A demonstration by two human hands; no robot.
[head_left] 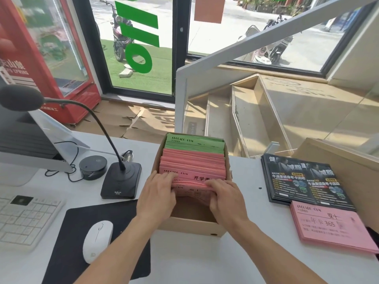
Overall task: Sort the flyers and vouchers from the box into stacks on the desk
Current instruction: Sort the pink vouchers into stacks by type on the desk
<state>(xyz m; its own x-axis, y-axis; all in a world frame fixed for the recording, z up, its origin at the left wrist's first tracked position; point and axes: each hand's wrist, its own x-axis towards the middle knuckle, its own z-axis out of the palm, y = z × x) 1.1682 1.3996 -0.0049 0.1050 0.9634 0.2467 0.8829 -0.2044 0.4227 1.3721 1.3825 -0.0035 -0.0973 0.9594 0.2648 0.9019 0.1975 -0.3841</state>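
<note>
Nearest, on the white surface (184, 261), the left hand (156, 198) and right hand (226, 198) reach into the cardboard box (190, 226), each curling its fingers over the top edge of a bundle of pink vouchers (192, 186). Behind stand more pink vouchers headed "AVOCADO·GYM", then green vouchers (194, 143). To the right lie a pink stack (332, 224) reading "年卡 365" and, beyond it, black flyers (303, 179).

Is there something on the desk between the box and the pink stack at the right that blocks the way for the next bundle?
Nothing visible does. Both hands grip a pink bundle in the box; bare desk lies between it and the pink stack.
</note>
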